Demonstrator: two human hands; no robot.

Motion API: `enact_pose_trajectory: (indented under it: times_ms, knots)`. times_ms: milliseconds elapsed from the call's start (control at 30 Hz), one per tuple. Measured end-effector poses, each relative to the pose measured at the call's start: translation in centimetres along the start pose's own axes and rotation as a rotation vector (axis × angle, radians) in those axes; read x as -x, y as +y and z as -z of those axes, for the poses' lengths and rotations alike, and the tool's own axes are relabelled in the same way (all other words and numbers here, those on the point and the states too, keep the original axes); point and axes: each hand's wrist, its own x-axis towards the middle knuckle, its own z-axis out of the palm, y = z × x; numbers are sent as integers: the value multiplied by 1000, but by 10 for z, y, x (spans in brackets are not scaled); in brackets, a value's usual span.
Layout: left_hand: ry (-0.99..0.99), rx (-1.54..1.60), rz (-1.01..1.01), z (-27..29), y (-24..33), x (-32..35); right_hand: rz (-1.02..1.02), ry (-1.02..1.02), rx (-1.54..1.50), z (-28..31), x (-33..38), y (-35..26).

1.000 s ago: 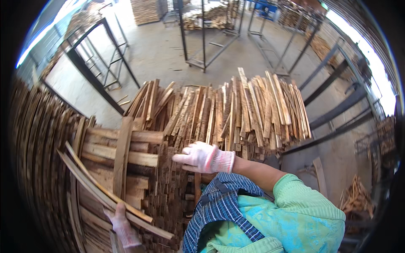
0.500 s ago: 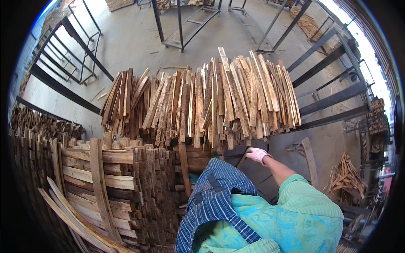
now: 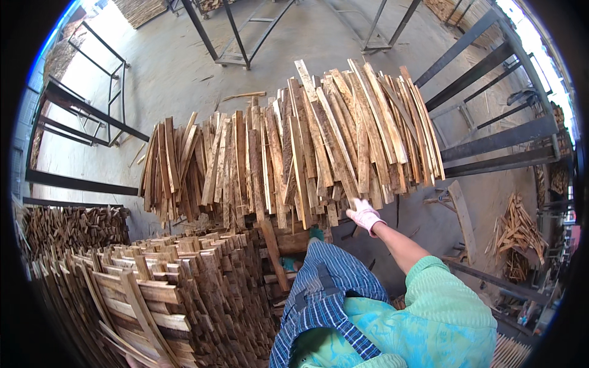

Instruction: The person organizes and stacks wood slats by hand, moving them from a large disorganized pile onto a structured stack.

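Note:
My right hand [image 3: 365,217], in a pale pink glove, reaches to the near ends of a wide heap of rough wooden slats [image 3: 279,147]. Its fingers look apart, close to the slat ends, and I see nothing held in them. At the bottom left, a small skin-coloured patch that looks like part of my left hand [image 3: 130,360] shows beside some slats; its fingers are mostly cut off by the picture's edge. Just above that patch, long slats [image 3: 147,313] lean against a tall stack of wood [image 3: 227,288].
Black metal frame bars [image 3: 491,150] flank the heap on the right, with more bars [image 3: 80,183] on the left. Loose wood pieces [image 3: 518,230] lie piled at the right, near a wooden trestle [image 3: 461,221]. Wheeled metal racks [image 3: 236,58] stand farther off on the concrete floor.
My right hand has moved up to the slat ends from a little below them. The view has shifted, and a skin-coloured patch now shows at the bottom left.

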Motion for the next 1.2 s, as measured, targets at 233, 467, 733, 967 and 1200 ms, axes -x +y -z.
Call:
enact_pose_trajectory:
  times_ms: [233,467,733,967,1200]
  knots:
    - [-997,756,-128,-180,222,31,-14,707,21,128,-77,29]
    - [-1475,802,-599,-363,381,27,3,661,200,250,-161,140]
    - [-1148,289,-219,-524,537,15,-237,789,124,248,-247,104]
    - [-1067,139,-282,-545,570,29,-110,621,320,265,-237,124]
    - [-1026,257,-197,-562,558,43,-272,696,94,226,-202,36]
